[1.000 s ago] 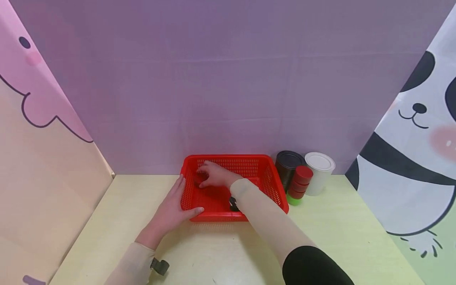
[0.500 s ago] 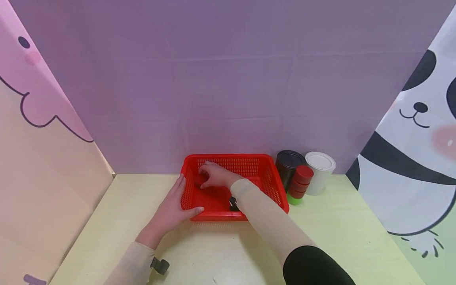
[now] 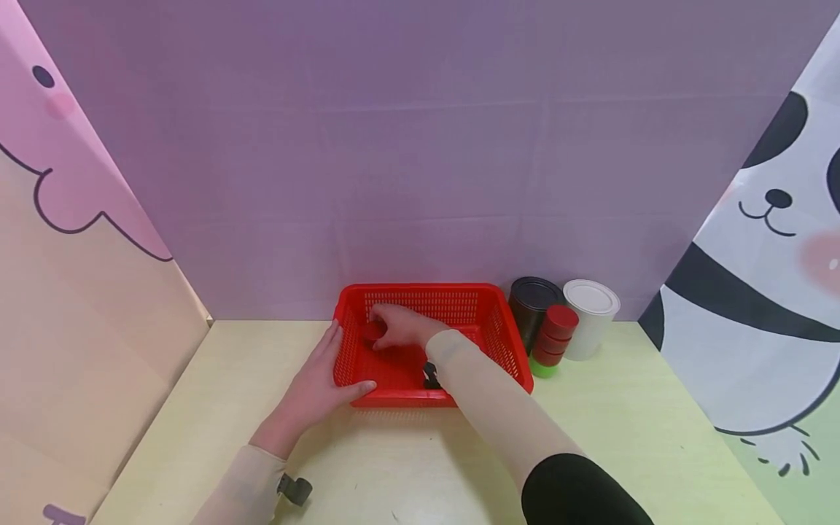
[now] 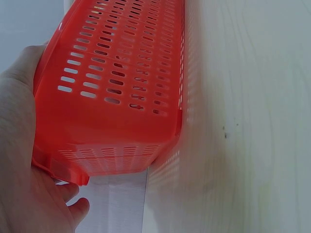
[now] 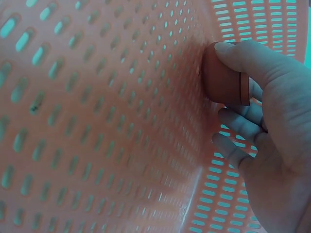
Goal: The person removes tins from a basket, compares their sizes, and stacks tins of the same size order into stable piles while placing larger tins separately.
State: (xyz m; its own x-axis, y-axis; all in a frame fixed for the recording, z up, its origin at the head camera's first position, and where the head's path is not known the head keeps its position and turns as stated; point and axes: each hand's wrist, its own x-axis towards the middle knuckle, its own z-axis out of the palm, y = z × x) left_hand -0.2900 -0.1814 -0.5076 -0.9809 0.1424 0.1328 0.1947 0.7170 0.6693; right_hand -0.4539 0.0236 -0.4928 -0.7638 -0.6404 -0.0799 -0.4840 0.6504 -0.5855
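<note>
A red plastic basket (image 3: 400,398) with slotted walls stands on the table. My left hand (image 3: 316,385) grips its near left corner, the thumb over the front rim and the fingers along the left side. Inside the basket, my right hand (image 3: 405,328) pinches a short red cylinder (image 5: 222,77) between thumb and fingers, close to the left wall. A seam runs round the cylinder near one end in the right wrist view. The lower fingers there are spread loosely beneath it.
Right of the basket stand a black lidded can (image 3: 533,295), a white lidded can (image 3: 590,310) and a stack of red cylinders (image 3: 554,335) on a green one (image 3: 542,368). A purple backdrop (image 3: 420,160) rises behind the table (image 3: 656,437).
My right hand has closed its fingers on the red cylinder and shifted slightly to the right; more of the cylinder shows. The left hand and basket stay in place.
</note>
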